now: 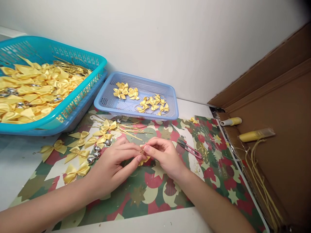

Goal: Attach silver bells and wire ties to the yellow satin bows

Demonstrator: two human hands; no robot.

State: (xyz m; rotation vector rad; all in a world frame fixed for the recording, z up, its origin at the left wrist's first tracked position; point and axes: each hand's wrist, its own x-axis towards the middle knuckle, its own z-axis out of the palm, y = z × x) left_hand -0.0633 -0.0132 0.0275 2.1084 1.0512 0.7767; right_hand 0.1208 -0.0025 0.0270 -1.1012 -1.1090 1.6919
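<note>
My left hand (121, 158) and my right hand (162, 155) meet over the patterned sheet, fingertips pinched together. Between them is a gold cord, with a yellow ribbon bow (145, 160) partly showing beneath the fingers; much of both is hidden. Left of my left hand lie several loose yellow bows (77, 154) and several shiny silver bells (97, 149). Cut lengths of gold cord (126, 127) are spread just beyond my hands. Pink-handled thread snips (190, 149) rest to the right of my right hand.
A turquoise basket (97, 74) piled with yellow bows, silver bells and gold cord stands at the left. Behind my hands, a blue basket (136, 113) holds several finished-looking bows. Cardboard (279, 97) walls the right side, with yellow tubes (255, 134) and hanging yellow strings (257, 181).
</note>
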